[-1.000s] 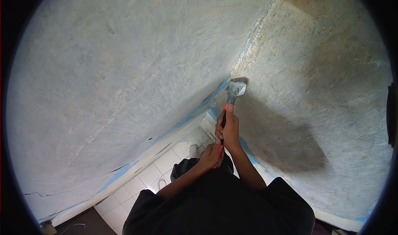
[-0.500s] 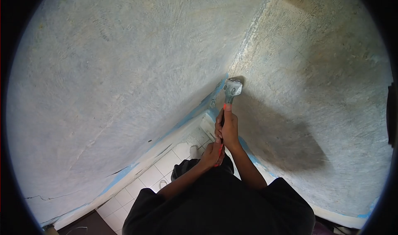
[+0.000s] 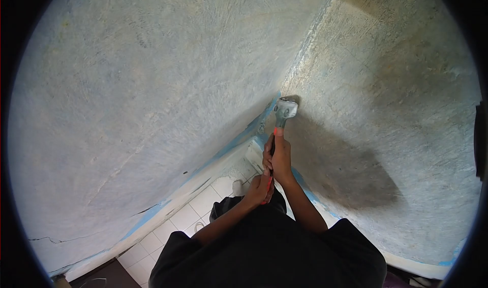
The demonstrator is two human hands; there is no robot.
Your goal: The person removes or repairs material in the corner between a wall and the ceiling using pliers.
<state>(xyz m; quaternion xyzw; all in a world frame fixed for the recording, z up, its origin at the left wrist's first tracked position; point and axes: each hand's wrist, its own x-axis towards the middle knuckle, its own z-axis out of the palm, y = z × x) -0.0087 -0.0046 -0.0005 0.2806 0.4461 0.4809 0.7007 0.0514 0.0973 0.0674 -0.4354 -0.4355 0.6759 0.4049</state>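
Note:
A paint scraper (image 3: 286, 110) with a grey metal head and a red and black handle is held upright in the corner. Its head lies against the right-hand wall (image 3: 351, 59), close to where the two walls meet. My right hand (image 3: 280, 157) is closed round the upper handle, just below the head. Lower down, my left hand (image 3: 260, 188) grips the handle's end. Both walls are grey and rough, and the left-hand wall (image 3: 152, 74) rises beside the scraper. The scraper's edge against the wall is hard to make out.
Blue paint (image 3: 239, 138) runs along the bottom of the left wall above a pale ledge (image 3: 198, 178). White floor tiles (image 3: 185, 217) lie below, and a dark brown surface (image 3: 104, 275) is at lower left. Shadows fall on the right wall.
My hands and the scraper stay almost in place, with only a very slight shift. Both hands keep their hold on the handle.

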